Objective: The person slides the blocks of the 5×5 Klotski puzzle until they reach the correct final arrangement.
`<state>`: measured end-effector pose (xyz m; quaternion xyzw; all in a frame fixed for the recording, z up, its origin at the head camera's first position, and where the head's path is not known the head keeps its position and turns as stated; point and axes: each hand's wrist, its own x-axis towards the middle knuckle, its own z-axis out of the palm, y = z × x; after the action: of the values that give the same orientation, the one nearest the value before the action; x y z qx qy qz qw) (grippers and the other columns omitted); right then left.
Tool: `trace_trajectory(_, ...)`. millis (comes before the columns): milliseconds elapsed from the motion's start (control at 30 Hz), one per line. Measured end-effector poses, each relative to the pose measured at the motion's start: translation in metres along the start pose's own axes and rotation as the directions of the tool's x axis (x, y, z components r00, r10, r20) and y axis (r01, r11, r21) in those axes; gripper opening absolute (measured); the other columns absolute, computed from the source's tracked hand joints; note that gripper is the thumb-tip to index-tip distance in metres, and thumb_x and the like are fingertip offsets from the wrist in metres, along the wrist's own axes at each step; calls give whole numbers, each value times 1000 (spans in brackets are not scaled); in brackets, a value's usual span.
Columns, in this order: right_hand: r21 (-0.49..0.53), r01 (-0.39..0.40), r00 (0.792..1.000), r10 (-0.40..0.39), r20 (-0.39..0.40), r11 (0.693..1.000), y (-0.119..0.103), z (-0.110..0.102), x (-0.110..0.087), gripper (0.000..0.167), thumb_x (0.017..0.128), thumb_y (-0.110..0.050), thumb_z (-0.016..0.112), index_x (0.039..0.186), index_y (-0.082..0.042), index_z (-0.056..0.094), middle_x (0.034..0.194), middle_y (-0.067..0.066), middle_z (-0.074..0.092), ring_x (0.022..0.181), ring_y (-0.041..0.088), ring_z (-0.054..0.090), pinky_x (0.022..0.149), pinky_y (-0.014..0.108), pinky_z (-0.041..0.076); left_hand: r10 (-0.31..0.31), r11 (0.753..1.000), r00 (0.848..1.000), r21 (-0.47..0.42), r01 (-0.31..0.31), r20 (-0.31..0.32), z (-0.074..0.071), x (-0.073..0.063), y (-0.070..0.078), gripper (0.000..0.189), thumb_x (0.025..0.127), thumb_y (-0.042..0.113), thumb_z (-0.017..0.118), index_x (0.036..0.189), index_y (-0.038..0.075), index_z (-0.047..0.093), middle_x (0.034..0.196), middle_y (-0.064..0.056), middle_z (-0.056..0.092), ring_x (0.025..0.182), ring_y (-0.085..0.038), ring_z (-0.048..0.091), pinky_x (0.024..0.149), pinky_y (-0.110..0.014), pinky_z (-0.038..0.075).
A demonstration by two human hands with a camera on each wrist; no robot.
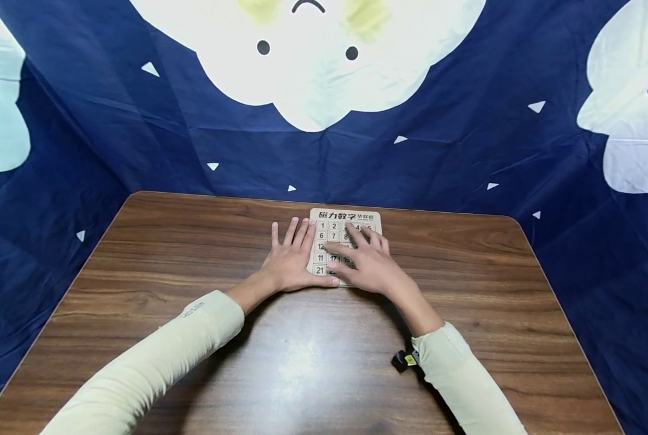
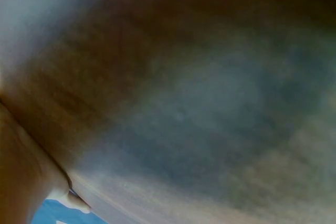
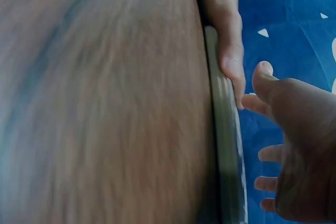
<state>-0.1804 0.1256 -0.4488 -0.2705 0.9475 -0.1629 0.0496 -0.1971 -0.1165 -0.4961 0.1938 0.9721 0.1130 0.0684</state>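
A pale wooden number slide puzzle (image 1: 345, 215) lies flat on the table, with Chinese characters across its top and numbered tiles below. My left hand (image 1: 291, 263) rests along its left side, fingers straight, thumb stretched along the bottom edge. Over the tiles is my right hand (image 1: 371, 266), its fingers spread and covering much of the right part. From the right wrist, the right hand (image 3: 307, 145) hovers just above the board's face, while the left thumb (image 3: 231, 51) lies on the board's edge (image 3: 226, 145). Only part of the left hand (image 2: 31, 166) shows in the blurred left wrist view.
The brown wood-grain table (image 1: 193, 241) has rounded far corners. Behind it and at both sides hangs a dark blue cloth (image 1: 454, 145) with white clouds and small triangles. A small black device (image 1: 402, 360) sits by the right sleeve (image 1: 459, 368).
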Motion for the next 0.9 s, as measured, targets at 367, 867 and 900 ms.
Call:
trace_trajectory(367, -53, -62, 998, 63, 25, 997, 6, -5, -3, 52, 114, -61, 56, 161, -40, 65, 187, 22, 28, 169, 57, 26, 133, 77, 21, -4, 1000, 1000, -2, 4, -12, 2, 2, -2, 157, 77, 108, 56, 182, 9, -5, 192, -16, -3, 179, -39, -10, 136, -74, -21)
trace_trajectory(867, -47, -13, 999, 15, 52, 999, -15, 1, 2, 50, 117, -60, 49, 159, -39, 66, 188, 20, 25, 172, 56, 20, 135, 77, 18, 11, 1000, 1000, 7, -11, -11, 3, 2, -3, 154, 80, 104, 60, 182, 8, -4, 191, -17, -1, 179, -41, -9, 135, -76, -22)
trace_trajectory(900, -51, -20, 998, 22, 53, 999, -15, 0, 4, 51, 117, -61, 49, 160, -39, 65, 188, 20, 25, 172, 56, 20, 135, 77, 18, 9, 1000, 1000, 9, -8, -6, 3, 2, -2, 155, 79, 106, 58, 182, 8, -5, 191, -17, -3, 178, -41, -10, 135, -76, -22)
